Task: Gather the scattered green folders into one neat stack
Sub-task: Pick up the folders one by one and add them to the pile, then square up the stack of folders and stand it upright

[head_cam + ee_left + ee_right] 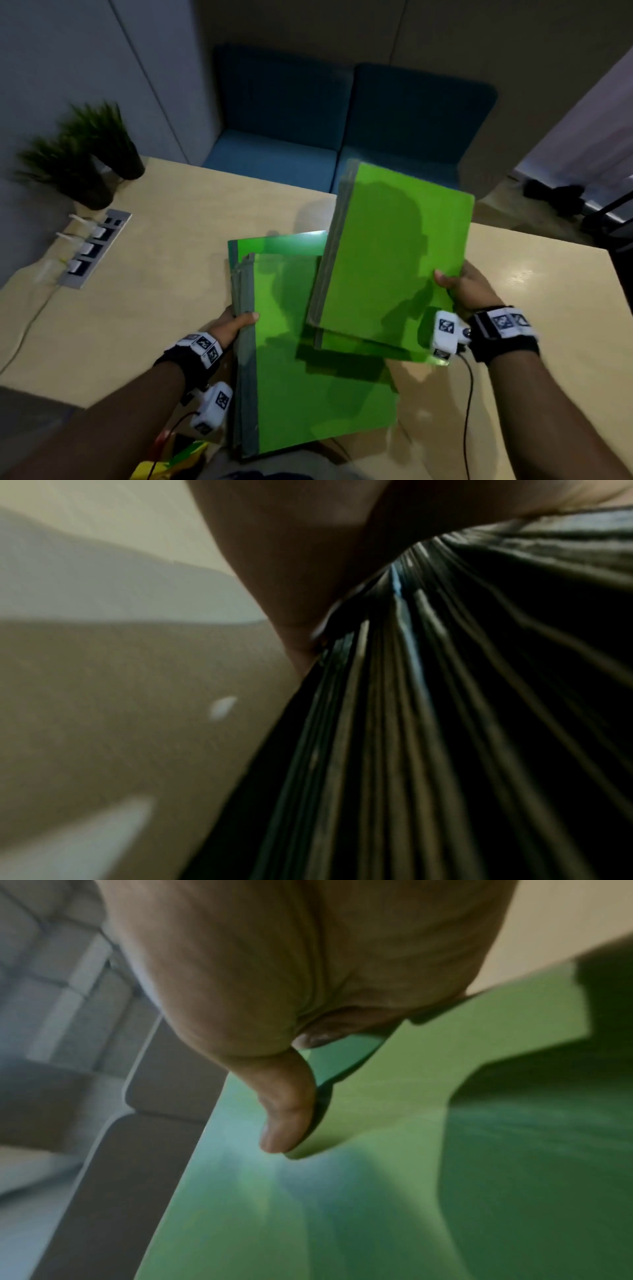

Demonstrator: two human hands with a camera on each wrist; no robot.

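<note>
Several green folders with grey spines are held above the wooden table (178, 274). My left hand (233, 322) grips the spine edge of a lower pile of green folders (308, 394), thumb on top. In the left wrist view the layered spines of that pile (411, 723) fan out under the palm. My right hand (462, 284) pinches the right edge of an upper bundle of green folders (387, 253), tilted and raised over the lower pile. In the right wrist view the thumb (284, 1118) presses on that bundle's green cover (342, 1204).
Two potted plants (85, 154) stand at the table's far left by a socket strip (92, 246) with plugs. A blue sofa (342, 130) sits beyond the far edge. Dark gear (555, 197) lies at the right. Something yellow (171, 462) shows below the near edge.
</note>
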